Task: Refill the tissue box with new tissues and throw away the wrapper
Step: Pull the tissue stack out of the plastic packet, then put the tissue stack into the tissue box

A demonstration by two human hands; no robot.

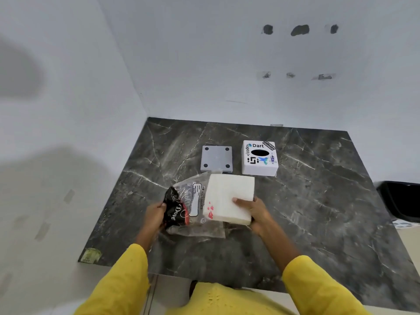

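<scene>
A white stack of tissues sticks halfway out of a clear plastic wrapper with a black printed end, just above the dark marble counter. My right hand grips the stack's near right corner. My left hand pinches the wrapper's black end. Behind them stands the white tissue box cover, with stickers and a dark oval slot on top. Its grey base plate lies flat to the left of the cover, apart from it.
The marble counter fits into a white wall corner at the back and left. A black bin stands off the counter's right edge. A yellowish tape patch marks the counter's near left corner.
</scene>
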